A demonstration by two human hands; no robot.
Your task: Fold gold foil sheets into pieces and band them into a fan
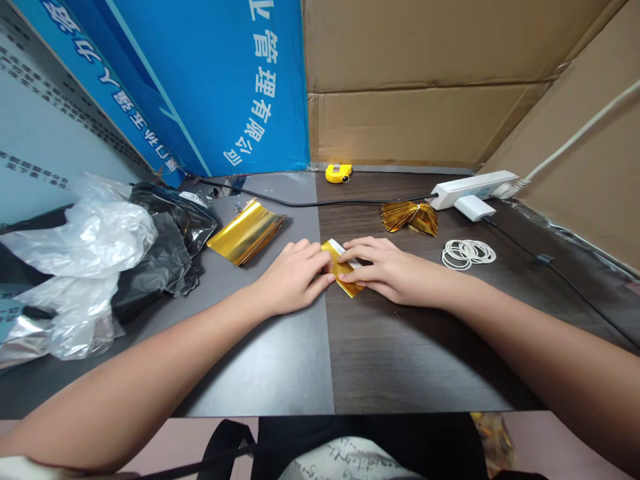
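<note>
A small sheet of gold foil paper [341,267] lies on the dark wood tabletop, with a white strip showing along its upper right edge. My left hand [299,277] holds its left edge, thumb and forefinger close together. From the other side, my right hand [383,270] grips the sheet, its fingers bent over the white strip and the gold surface. To the left rests a larger curved stack of gold foil sheets [246,232]. Beyond my right hand is a pleated gold foil bundle [411,218], cinched at its middle. White rubber bands [469,254] lie in a loose pile to the right.
Crumpled clear and black plastic bags [107,247] crowd the left side. At the back sits a yellow tape measure [339,174]. A white power strip [475,187] with a plugged-in charger stands back right, and a black cable [310,204] crosses behind. Cardboard walls [430,127] enclose the table.
</note>
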